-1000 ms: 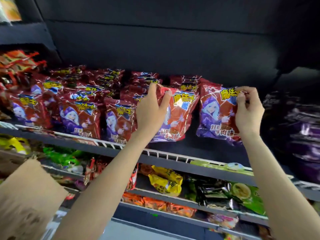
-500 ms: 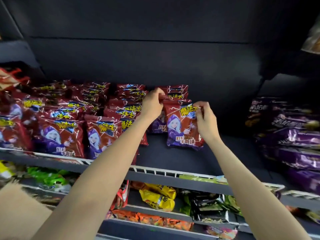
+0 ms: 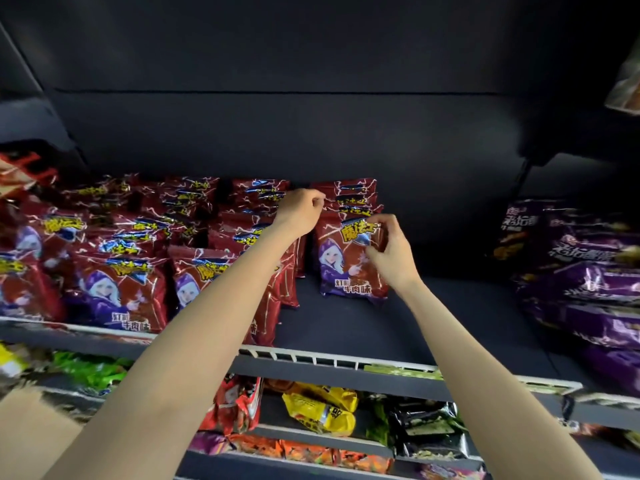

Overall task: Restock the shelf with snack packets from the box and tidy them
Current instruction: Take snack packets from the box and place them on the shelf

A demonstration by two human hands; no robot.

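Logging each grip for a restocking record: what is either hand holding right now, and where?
The right hand pinches the front red packet near its upper right corner. Whether the left hand holds anything cannot be told.

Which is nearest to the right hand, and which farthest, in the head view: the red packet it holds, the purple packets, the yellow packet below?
1. Red packet: held by the right hand.
2. Purple packets: same shelf, far right.
3. Yellow packet: lower shelf, below the hands.

Yellow "魔法士" and white "牛肉味" on the upright red snack packet [image 3: 348, 261]; purple packets' [image 3: 585, 271] print blurred.
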